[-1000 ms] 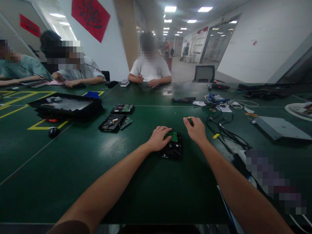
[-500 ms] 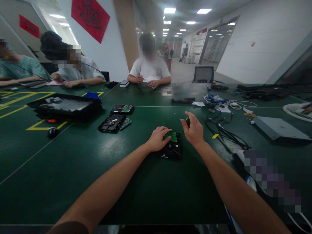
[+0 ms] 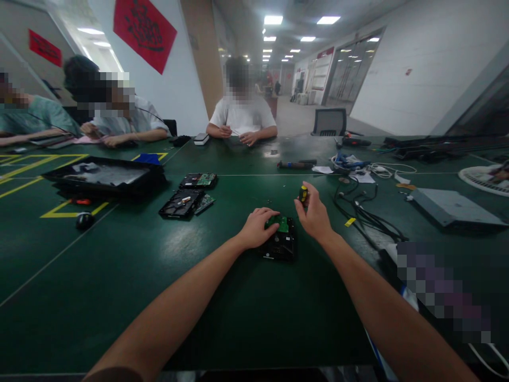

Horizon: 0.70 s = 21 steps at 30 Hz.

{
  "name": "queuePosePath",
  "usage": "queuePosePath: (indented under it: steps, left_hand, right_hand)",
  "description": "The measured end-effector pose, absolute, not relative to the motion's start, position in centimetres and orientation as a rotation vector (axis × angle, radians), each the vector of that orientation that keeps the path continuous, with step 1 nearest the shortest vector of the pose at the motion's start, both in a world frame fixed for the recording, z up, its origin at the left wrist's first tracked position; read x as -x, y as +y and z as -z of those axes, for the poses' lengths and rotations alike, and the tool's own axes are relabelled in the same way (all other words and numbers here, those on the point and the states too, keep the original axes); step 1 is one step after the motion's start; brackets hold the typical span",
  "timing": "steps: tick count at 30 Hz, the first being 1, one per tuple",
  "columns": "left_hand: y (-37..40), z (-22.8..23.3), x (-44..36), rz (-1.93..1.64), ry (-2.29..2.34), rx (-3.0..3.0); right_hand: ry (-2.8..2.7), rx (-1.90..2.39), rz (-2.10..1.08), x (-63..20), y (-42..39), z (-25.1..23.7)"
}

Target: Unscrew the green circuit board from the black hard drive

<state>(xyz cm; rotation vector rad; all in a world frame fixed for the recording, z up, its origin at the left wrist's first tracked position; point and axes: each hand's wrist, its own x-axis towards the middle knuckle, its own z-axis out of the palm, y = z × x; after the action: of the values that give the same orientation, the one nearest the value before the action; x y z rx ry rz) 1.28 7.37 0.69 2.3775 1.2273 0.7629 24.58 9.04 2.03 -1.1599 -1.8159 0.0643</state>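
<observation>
Left hand [image 3: 256,228] pressing flat on black hard drive with green circuit board [image 3: 280,240]; right hand [image 3: 315,215], grip clamped around yellow-and-black screwdriver [image 3: 303,193], now raised upright just beside that drive.

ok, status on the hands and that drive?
Left hand flat on hard drive, pinning it. Right hand gripping screwdriver, tip hidden behind fingers. Cables off to the right, not touching the drive.

- The one camera sits on the person's head and faces forward and slightly down over the green table [image 3: 119,276].
- The near table edge is close below; people sit behind the table's far edge.
- No second view exists.
</observation>
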Motion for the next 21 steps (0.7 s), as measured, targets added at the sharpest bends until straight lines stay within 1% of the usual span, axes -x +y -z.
queuePosePath:
  steps: [21]
  left_hand:
    - [7.7,-0.4,-1.1,-0.797,1.168,-2.377]
  right_hand:
    - [-1.672,1.008,-0.354,-22.7,7.0,-3.3]
